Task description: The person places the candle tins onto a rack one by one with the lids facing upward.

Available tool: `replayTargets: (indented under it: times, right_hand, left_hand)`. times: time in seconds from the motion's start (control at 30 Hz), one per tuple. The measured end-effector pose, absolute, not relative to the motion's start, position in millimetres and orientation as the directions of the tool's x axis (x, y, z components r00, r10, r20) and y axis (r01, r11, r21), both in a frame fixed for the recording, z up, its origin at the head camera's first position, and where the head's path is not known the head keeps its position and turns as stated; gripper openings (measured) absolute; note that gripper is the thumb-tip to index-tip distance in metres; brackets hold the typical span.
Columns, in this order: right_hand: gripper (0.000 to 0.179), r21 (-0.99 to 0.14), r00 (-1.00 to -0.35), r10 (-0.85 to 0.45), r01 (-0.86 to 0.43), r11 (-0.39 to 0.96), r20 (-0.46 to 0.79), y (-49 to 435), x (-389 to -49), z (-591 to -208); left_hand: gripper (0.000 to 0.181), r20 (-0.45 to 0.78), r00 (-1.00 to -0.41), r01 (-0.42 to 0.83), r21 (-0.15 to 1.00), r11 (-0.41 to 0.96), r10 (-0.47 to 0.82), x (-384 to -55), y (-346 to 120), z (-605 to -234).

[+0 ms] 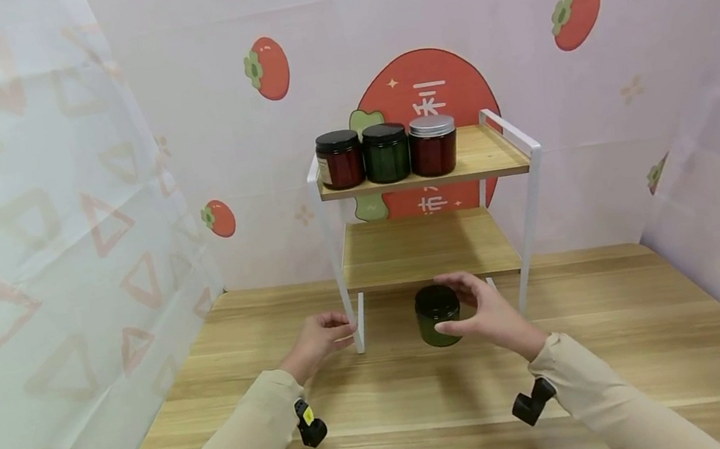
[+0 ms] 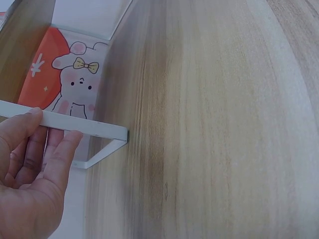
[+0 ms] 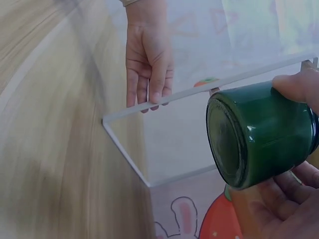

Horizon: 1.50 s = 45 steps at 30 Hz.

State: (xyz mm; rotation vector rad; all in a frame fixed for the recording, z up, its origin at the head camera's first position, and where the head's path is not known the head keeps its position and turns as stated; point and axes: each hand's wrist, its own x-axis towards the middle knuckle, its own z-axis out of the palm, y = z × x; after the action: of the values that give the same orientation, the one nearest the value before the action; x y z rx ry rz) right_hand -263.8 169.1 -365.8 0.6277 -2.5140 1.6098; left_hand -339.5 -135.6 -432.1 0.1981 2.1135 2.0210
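Note:
My right hand [image 1: 490,316] grips a green glass jar [image 1: 440,328] with a black lid, thumb on one side and fingers on the other. In the right wrist view the jar [image 3: 259,134] is off the table, its round base showing. In the head view it appears at the front of the rack, below the lower shelf board. My left hand [image 1: 323,338] pinches the white left front leg [image 2: 94,127] of the wooden two-board rack [image 1: 427,245] low down. On the top board, a dark red jar [image 1: 342,164], a green jar [image 1: 387,159] and a silver-lidded red jar [image 1: 435,150] stand in a row.
The rack stands on a wood-grain table [image 1: 392,423], with white metal legs and a raised side rail [image 1: 511,130] on the right. Printed cloth [image 1: 233,135] with fruit drawings hangs behind it, and more cloth hangs at both sides.

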Motion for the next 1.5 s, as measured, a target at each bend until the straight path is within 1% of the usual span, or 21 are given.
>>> replayTargets:
  times: [0.17,0.37,0.67,0.93,1.1,1.2,1.5]
  right_hand:
    - [0.061,-0.847,-0.911,-0.290,-0.389,0.361,0.294,169.9,-264.3,-370.1]
    - [0.060,-0.872,-0.914,-0.294,-0.370,0.320,0.280,170.7,-264.8,-371.9]
    - [0.061,-0.898,-0.906,-0.315,-0.367,0.243,0.284,173.8,-262.6,-365.7]
    - [0.062,-0.913,-0.912,-0.313,-0.341,0.224,0.264,176.5,-261.0,-359.1]
    - [0.064,-0.918,-0.911,-0.311,-0.342,0.200,0.272,177.6,-259.7,-352.0]
    - [0.063,-0.914,-0.907,-0.314,-0.352,0.203,0.280,179.7,-259.8,-347.5]
    - [0.062,-0.888,-0.911,-0.297,-0.368,0.275,0.285,188.1,-258.1,-333.2]
  left_hand:
    - [0.014,-0.061,-0.970,-0.050,0.997,0.052,0.234,-339.8,-135.3,-432.0]
    - [0.012,-0.057,-0.970,-0.046,0.998,0.051,0.235,-340.0,-135.0,-431.6]
    - [0.011,-0.045,-0.971,-0.033,0.998,0.055,0.236,-340.1,-135.1,-431.7]
    - [0.011,-0.063,-0.973,-0.048,0.996,0.071,0.224,-339.3,-133.7,-430.7]
    - [0.011,-0.058,-0.972,-0.043,0.997,0.071,0.229,-339.6,-133.2,-431.5]
    - [0.011,-0.059,-0.972,-0.044,0.997,0.070,0.229,-339.3,-133.5,-431.3]
    - [0.012,-0.057,-0.972,-0.042,0.997,0.071,0.228,-339.5,-135.4,-431.9]
